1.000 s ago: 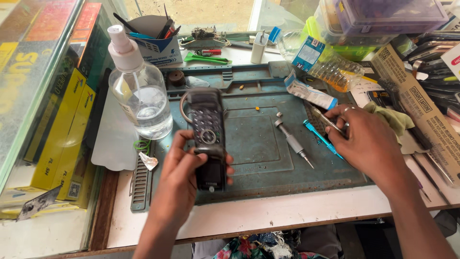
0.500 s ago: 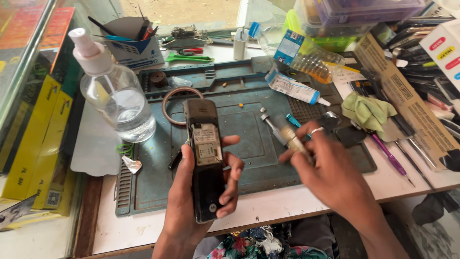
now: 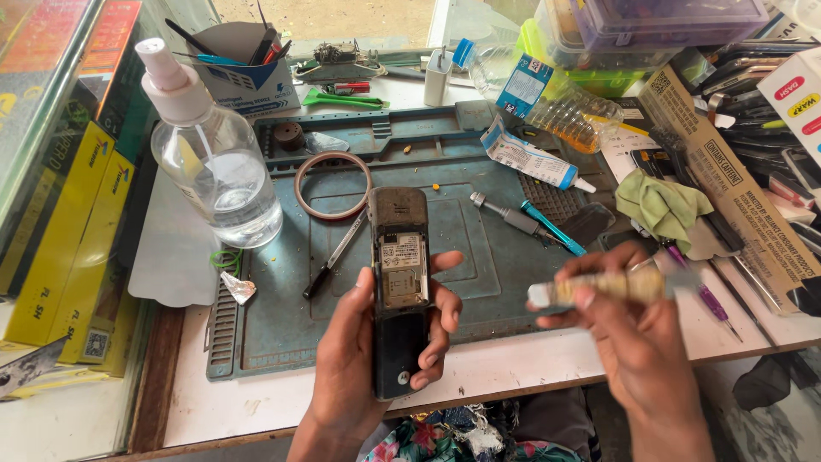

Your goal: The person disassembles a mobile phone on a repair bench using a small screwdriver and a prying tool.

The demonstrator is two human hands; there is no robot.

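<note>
**Phone held back-up while a brush is being readied**

The counter (image 3: 513,376) is carrying a teal work mat (image 3: 479,257) crowded with tools, and the person is working just above its near edge. On the mat's left a clear spray bottle (image 3: 214,171) is standing upright, with a ring of tape (image 3: 333,186) lying flat beside it.

The left hand (image 3: 376,359) is wrapping around an old phone (image 3: 399,291), fingers curling over its right side and thumb pressing its left, so the phone is lifted off the mat. The phone's long axis is running near to far, almost straight away from the person; its open back, showing a label, is facing up.

The right hand (image 3: 633,342) is pinching a pale-handled tool, probably a small brush (image 3: 599,289), lying roughly crosswise with its light tip pointing left toward the phone. It is blurred, so its exact kind is hard to tell.

The step in hand looks like cleaning or opening the exposed back. The next move seems to call for bringing the tip across onto the label area while the left hand is holding the phone steady.
</note>
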